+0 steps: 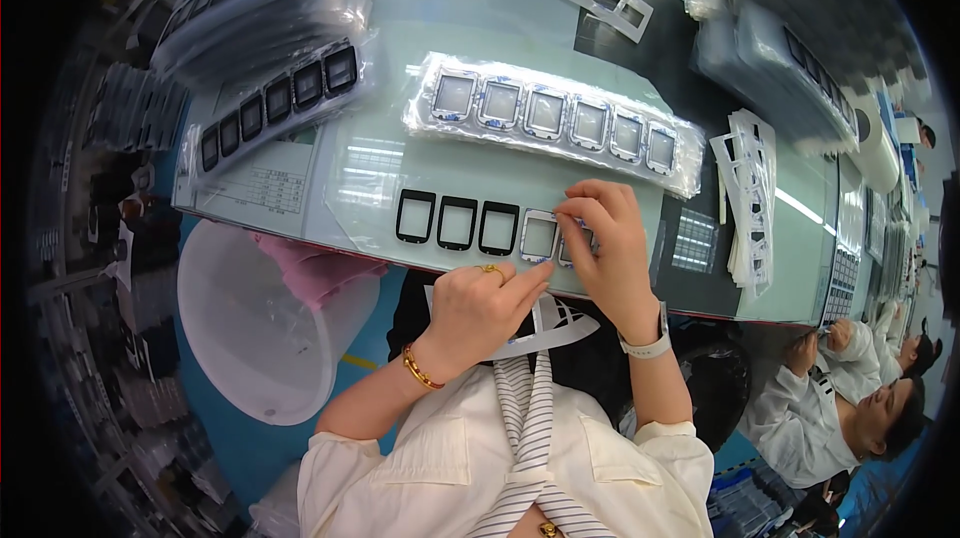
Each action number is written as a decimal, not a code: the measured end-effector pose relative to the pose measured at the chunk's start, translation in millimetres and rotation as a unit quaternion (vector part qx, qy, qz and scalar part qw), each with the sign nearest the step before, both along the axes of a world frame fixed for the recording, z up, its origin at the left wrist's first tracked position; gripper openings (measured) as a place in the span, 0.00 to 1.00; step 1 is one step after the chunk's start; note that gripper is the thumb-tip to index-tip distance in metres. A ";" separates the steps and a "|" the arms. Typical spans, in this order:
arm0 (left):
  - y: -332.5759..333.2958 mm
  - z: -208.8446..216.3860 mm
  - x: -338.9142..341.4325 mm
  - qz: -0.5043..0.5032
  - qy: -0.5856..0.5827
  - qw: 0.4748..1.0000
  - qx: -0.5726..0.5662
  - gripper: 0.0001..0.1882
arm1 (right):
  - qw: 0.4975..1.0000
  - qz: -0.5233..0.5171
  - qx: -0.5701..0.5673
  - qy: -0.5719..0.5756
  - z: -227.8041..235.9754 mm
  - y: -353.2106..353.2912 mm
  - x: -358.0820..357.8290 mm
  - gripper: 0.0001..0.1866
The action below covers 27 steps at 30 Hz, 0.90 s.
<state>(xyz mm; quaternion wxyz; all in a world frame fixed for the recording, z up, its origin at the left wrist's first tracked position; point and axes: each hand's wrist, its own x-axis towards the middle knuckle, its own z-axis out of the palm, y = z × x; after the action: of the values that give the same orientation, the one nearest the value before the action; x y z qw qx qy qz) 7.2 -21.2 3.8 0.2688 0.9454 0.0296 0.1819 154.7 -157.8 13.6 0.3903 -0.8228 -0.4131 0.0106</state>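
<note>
We list, on the glass-topped table (400,18): three black frames (458,204), set upright in a row at the near edge, evenly spaced and apart. Next to their right, one white frame (526,236) with blue marks, flat; right of that, a second white frame (567,256), partly hidden under the fingers. Left hand (478,306): fingers stretched and close together, tips at the near edge of the first white frame; contact we cannot tell. Right hand (610,248): bent over the second white frame, thumb and forefinger close to each other; whether they grip anything we cannot tell. The two hands stand apart. Far side: one clear tray (422,103) of six white frames. Far left: a tray of black frames (275,138). Right: white strips (748,198), stacked. Handling notes, our judgement: we would steady the frame with the left fingertips, lift any film or part by a corner with the right, keep pressure off the thin rims, and hold the spacing of the row.
</note>
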 end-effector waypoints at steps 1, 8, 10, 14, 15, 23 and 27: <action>-0.2 0.0 0.0 0.000 -0.001 1.000 0.000 0.10 | 1.000 0.002 -0.011 -0.018 0.0 0.3 0.3 0.08; 0.4 -0.2 -1.0 0.001 0.006 1.000 -0.014 0.10 | 0.972 -0.018 -0.113 -0.203 23.5 -5.1 -6.6 0.14; 2.3 -0.4 -2.2 -0.003 0.007 1.000 -0.028 0.10 | 0.992 -0.033 -0.072 -0.102 25.8 -12.9 -8.0 0.17; 4.5 1.9 -8.9 0.031 -0.004 0.963 -0.269 0.13 | 0.985 0.117 -0.038 0.125 49.6 -27.8 -23.8 0.20; 5.2 3.8 -10.9 0.048 -0.006 0.934 -0.354 0.13 | 0.984 0.116 -0.038 0.126 49.1 -26.0 -30.3 0.20; 43.9 17.6 -28.8 -0.042 0.026 0.955 -0.293 0.09 | 0.950 0.176 -0.096 0.238 39.6 -32.2 -35.4 0.08; 47.5 19.5 -34.1 -0.034 0.055 0.952 -0.300 0.05 | 0.957 0.165 -0.056 0.233 42.9 -25.1 -35.0 0.07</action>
<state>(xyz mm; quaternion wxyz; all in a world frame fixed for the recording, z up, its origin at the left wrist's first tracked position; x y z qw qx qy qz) -26.9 26.3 23.3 0.5439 0.8303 0.0656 0.1027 119.7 -182.9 56.5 0.4215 -0.7385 -0.4393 0.2897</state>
